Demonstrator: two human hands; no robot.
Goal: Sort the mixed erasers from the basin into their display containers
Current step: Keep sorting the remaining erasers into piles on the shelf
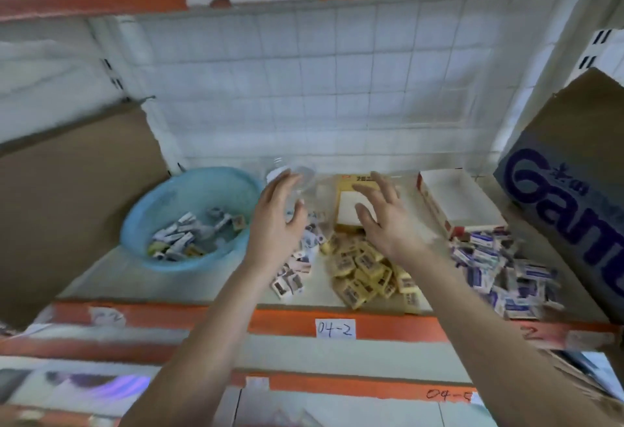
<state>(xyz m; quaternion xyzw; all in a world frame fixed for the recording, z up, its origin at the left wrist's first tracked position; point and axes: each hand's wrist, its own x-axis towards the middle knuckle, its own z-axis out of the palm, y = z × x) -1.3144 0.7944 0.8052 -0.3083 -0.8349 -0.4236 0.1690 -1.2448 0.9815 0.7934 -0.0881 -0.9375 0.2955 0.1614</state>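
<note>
A light blue basin (158, 203) sits at the left of the shelf and holds several mixed erasers (189, 237). My left hand (275, 227) hovers just right of the basin with fingers spread, its fingertips at a blurred clear plastic container (305, 178); I cannot tell if they touch it. My right hand (383, 217) is spread above a yellow display box (351, 187). Three loose piles lie in front: white-and-black erasers (292, 278), yellow erasers (366, 273), and blue-and-white erasers (499, 268). A white box with red trim (462, 200) stands open at the right.
A brown cardboard box (67, 197) flanks the basin on the left. A cardboard box with blue print (567, 170) stands at the right. A white wire grid (320, 89) backs the shelf. The orange shelf edge (202, 318) carries a label reading 04-2.
</note>
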